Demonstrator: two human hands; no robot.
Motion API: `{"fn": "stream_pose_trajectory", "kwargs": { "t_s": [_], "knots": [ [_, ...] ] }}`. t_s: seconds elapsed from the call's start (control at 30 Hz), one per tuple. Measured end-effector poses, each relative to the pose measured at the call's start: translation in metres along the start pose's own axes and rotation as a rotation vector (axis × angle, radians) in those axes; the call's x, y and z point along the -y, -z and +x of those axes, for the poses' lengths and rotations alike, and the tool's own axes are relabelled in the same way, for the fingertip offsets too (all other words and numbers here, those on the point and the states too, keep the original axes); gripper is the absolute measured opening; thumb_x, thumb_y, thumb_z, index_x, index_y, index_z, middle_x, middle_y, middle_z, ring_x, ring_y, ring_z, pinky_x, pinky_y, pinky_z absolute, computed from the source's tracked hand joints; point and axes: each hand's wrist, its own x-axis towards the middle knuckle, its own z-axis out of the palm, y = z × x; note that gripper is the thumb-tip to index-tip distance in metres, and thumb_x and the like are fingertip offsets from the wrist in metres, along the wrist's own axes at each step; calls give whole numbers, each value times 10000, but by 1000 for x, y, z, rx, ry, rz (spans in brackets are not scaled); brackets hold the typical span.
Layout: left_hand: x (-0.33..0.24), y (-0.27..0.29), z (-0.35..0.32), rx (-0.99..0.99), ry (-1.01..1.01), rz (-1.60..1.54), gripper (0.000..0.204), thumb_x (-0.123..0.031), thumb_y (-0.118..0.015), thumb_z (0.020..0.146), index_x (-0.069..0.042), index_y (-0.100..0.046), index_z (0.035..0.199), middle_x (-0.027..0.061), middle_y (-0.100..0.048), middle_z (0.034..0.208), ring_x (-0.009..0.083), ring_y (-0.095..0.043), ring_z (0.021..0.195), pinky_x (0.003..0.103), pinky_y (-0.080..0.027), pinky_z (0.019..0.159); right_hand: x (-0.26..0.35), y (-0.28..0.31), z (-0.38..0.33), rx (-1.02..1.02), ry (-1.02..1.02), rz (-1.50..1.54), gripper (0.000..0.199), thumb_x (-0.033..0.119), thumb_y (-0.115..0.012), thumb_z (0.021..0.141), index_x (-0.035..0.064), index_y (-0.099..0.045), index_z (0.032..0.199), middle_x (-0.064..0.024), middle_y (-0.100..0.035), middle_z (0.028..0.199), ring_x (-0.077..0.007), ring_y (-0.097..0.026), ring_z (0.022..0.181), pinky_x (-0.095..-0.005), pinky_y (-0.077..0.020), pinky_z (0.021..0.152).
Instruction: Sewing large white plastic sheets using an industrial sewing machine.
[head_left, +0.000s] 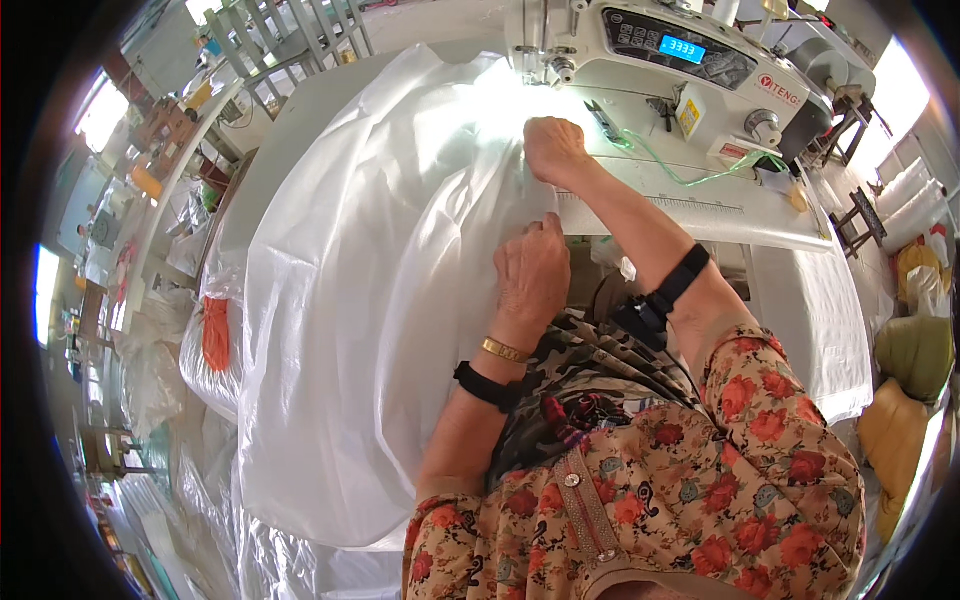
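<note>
A large sheet of thin white fabric [370,300] lies over the sewing table and hangs down at its left. My left hand [533,272] rests on the fabric's right edge near the table's front, fingers bent and pinching the edge. My right hand [553,148] presses the same edge further up, closer to the needle of the white sewing machine [650,50]. The fabric runs under the machine's head, brightly lit by its lamp. Both wrists wear black bands, and the left also has a gold bracelet.
A white table [700,205] with a ruler strip carries scissors [605,122] and a green cord [690,175]. Bags of white material [205,340] pile on the floor at left. White rolls [905,200] and yellow-green sacks [915,355] stand at right.
</note>
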Motion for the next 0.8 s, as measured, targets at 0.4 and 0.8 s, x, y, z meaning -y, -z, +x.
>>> {"fn": "stream_pose_trajectory", "kwargs": {
  "t_s": [0.4, 0.8],
  "knots": [
    [2, 10, -8, -31, 26, -160, 212, -18, -581, 754, 20, -564, 962, 182, -608, 761, 405, -594, 749, 484, -428, 643, 16, 10, -50, 67, -97, 49, 140, 72, -650, 744, 17, -683, 868, -185, -698, 882, -322, -693, 873, -398, -554, 730],
    [13, 11, 12, -29, -80, -40, 162, 7, -567, 741, 16, -548, 902, 184, -601, 738, 390, -584, 721, 447, -378, 741, 12, 0, -31, 16, 10, 122, 116, 74, -613, 724, 18, -705, 767, -193, -692, 808, -321, -695, 786, -405, -535, 641]
  ]
}}
